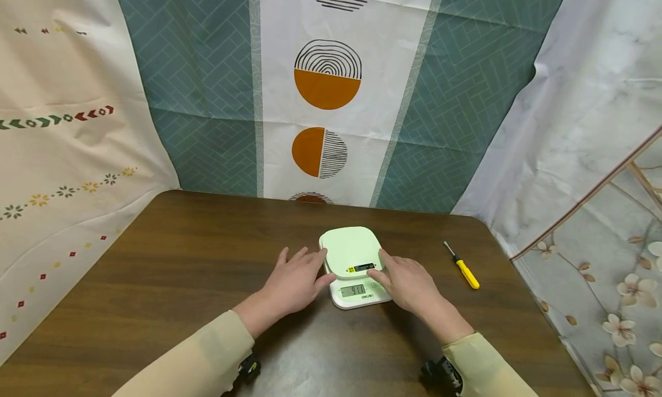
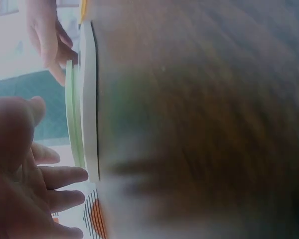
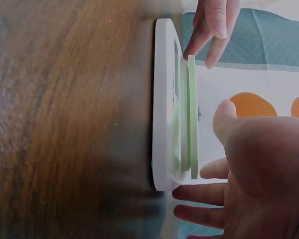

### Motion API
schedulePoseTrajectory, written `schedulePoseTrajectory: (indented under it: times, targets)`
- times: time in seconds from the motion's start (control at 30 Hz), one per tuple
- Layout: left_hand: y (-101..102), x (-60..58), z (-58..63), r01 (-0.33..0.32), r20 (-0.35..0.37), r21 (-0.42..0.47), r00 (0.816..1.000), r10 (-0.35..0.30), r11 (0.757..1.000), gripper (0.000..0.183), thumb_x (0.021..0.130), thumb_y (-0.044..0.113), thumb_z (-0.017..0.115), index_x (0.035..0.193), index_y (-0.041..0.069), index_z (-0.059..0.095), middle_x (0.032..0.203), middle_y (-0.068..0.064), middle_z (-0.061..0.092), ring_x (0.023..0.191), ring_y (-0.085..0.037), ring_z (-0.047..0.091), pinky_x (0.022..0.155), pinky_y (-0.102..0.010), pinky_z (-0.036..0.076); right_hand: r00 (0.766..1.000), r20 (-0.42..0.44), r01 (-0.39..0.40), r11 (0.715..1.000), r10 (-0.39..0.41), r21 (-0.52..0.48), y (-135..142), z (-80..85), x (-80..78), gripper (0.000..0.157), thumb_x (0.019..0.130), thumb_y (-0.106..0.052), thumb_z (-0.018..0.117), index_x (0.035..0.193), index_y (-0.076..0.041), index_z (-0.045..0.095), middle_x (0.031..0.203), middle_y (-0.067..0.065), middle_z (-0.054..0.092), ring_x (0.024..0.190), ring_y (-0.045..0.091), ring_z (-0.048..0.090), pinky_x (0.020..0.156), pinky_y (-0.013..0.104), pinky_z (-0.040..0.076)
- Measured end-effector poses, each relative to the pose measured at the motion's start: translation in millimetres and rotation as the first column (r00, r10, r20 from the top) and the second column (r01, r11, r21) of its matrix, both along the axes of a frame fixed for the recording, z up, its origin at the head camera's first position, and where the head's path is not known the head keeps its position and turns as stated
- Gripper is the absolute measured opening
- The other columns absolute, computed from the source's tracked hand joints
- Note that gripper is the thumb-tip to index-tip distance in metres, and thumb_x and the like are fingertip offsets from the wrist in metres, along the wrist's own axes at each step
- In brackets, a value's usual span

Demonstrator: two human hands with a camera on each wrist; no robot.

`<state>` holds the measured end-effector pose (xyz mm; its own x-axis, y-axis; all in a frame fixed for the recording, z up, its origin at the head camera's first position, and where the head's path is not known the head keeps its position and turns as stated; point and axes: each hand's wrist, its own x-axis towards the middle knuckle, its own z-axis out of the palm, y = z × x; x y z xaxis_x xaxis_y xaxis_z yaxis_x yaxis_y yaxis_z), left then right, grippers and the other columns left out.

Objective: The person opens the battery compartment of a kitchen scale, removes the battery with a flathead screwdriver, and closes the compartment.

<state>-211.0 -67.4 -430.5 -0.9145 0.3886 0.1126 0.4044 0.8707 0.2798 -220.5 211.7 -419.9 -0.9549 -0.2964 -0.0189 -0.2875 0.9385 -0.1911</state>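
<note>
Spreads left grip (image 1: 295,279) loosely, with extended fingers, at the left side of a white and pale-green electronic scale (image 1: 351,245); spreads right grip (image 1: 411,282) just as loosely at the right side, with the thumb over the front of the platform. Cannot tell fingertip contact from a near miss.

Has the scale flat near the middle of a dark-brown, wood-grained tabletop (image 1: 207,242) with rounded far corners and a soft sheen at the front. Sees, well to the right, a small screwdriver (image 1: 467,274) with a slim metal shaft and a yellow-and-black handle. Faces a creased hanging cloth (image 1: 207,69) of teal herringbone panels and a white central strip, printed with orange and black-lined discs; has cream fabric (image 1: 62,155) with small flowers and arrowheads on the left, white marbled drapery (image 1: 605,69) with pale blossoms on the right.

On the scale, sets a thin rounded-square platform of pale green above a smooth white base, with a grey display (image 1: 353,290) and a black-and-yellow label (image 1: 361,268). Wears beige sleeves (image 1: 191,357) with black devices (image 1: 248,367) at the wrists
</note>
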Motion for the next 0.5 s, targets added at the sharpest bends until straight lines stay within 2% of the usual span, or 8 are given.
schedulePoseTrajectory:
  times: [0.23, 0.5]
  targets:
    - [4.4, 1.0, -2.2, 0.018, 0.007, 0.01, 1.0, -0.018, 1.0, 0.068, 0.112, 0.056, 0.06, 0.163, 0.011, 0.054, 0.158, -0.01, 0.063, 0.152, -0.042, 0.051, 0.125, -0.076, 0.026, 0.999, 0.041, 0.016, 1.0, -0.015, -0.013, -1.4, -1.3, 0.3, 0.078, 0.113, -0.057, 0.057, 0.167, -0.002, 0.045, 0.161, 0.023, 0.056, 0.145, 0.045, 0.056, 0.117, 0.065, 0.046]
    - [8.7, 0.7, -4.0, 0.042, 0.046, 0.009, 0.998, -0.042, 0.999, 0.069, 0.113, 0.056, 0.058, 0.164, 0.011, 0.054, 0.158, -0.011, 0.062, 0.152, -0.042, 0.051, 0.125, -0.076, 0.026, 0.997, 0.072, 0.022, 0.998, -0.017, -0.061, -1.1, -2.0, -1.3, 0.08, 0.113, -0.057, 0.055, 0.168, 0.0, 0.042, 0.161, 0.028, 0.053, 0.147, 0.046, 0.054, 0.116, 0.066, 0.047]
